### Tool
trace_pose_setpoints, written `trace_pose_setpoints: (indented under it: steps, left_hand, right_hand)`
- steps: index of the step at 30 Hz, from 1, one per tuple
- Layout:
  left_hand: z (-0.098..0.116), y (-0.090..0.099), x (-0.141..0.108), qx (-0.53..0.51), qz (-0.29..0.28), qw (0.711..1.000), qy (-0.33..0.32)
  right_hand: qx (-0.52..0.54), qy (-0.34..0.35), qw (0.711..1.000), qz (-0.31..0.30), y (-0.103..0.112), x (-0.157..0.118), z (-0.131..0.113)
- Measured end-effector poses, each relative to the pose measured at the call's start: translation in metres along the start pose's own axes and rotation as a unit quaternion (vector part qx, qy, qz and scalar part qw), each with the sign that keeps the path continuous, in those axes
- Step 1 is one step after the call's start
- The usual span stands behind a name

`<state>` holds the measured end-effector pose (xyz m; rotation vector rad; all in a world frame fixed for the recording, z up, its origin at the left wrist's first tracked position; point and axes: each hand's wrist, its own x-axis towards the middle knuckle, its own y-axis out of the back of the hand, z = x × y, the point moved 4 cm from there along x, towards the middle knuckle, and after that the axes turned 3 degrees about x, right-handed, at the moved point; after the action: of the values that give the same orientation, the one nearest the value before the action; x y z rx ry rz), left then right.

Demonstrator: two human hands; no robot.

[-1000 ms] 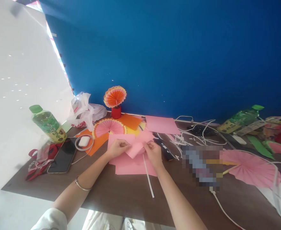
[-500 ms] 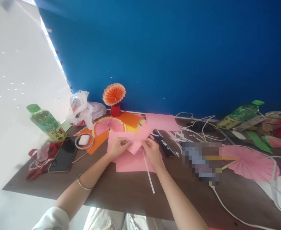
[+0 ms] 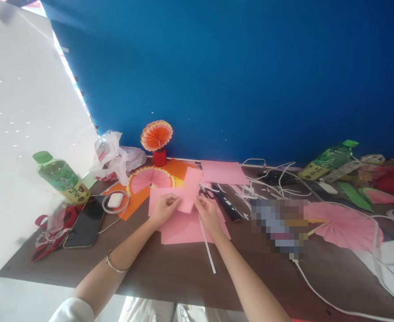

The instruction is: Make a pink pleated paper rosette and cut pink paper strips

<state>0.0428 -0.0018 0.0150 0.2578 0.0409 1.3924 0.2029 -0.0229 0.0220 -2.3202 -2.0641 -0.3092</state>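
Note:
A narrow piece of pink paper (image 3: 190,188) is held up between my two hands. My left hand (image 3: 165,209) pinches its lower left corner, and my right hand (image 3: 207,213) pinches its lower right edge. Beneath them lie larger pink sheets (image 3: 180,233), stacked unevenly on the table. From under my right hand a thin white strip (image 3: 207,250) runs toward the table's front. Just beyond the right hand are dark-handled scissors (image 3: 206,192), partly covered. Behind the held paper lies a pleated pink paper fan (image 3: 152,179) with a yellow edge.
A flower-like paper fan (image 3: 157,135) stands in a red holder at the back. Left are a green-capped bottle (image 3: 60,178), a phone (image 3: 84,222) and a white earphone case (image 3: 115,200). Tangled white cables (image 3: 280,179), a dark power strip (image 3: 229,205) and a pink fan (image 3: 346,223) lie right.
The narrow pink paper has turned from a rightward slant to nearly upright. My hands keep their pinch on it. The whole view has shifted slightly.

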Motion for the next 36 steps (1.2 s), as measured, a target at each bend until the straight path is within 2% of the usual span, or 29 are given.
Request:
trace_pose_setpoints:
  steps: [3, 8, 19, 23, 27, 33, 36]
  left_hand:
    - [0.001, 0.0, -0.001, -0.004, -0.002, 1.0, 0.0]
    - [-0.002, -0.002, -0.001, -0.018, -0.005, 1.0, 0.0]
    - [-0.002, -0.002, -0.002, -0.051, 0.012, 0.998, 0.025]
    - [-0.006, 0.0, -0.001, -0.066, 0.028, 0.997, 0.032]
    - [-0.009, -0.001, 0.0, -0.082, 0.022, 0.996, 0.039]
    - [-0.004, 0.001, 0.001, -0.048, 0.03, 0.998, -0.008]
    - [-0.003, 0.002, 0.002, 0.009, -0.005, 0.999, -0.043]
  right_hand:
    - [-0.011, 0.003, 1.0, -0.004, -0.003, -0.002, -0.003]
    - [-0.049, 0.032, 0.998, 0.026, -0.004, -0.006, -0.002]
    - [-0.078, 0.046, 0.996, 0.024, -0.009, -0.01, 0.002]
    - [-0.066, 0.039, 0.997, -0.001, -0.012, -0.011, 0.008]
    - [-0.069, 0.043, 0.997, 0.009, -0.012, -0.011, 0.01]
    - [-0.027, 0.028, 0.999, 0.001, -0.009, -0.01, -0.001]
    - [0.042, -0.002, 0.999, 0.018, -0.002, -0.006, -0.004]
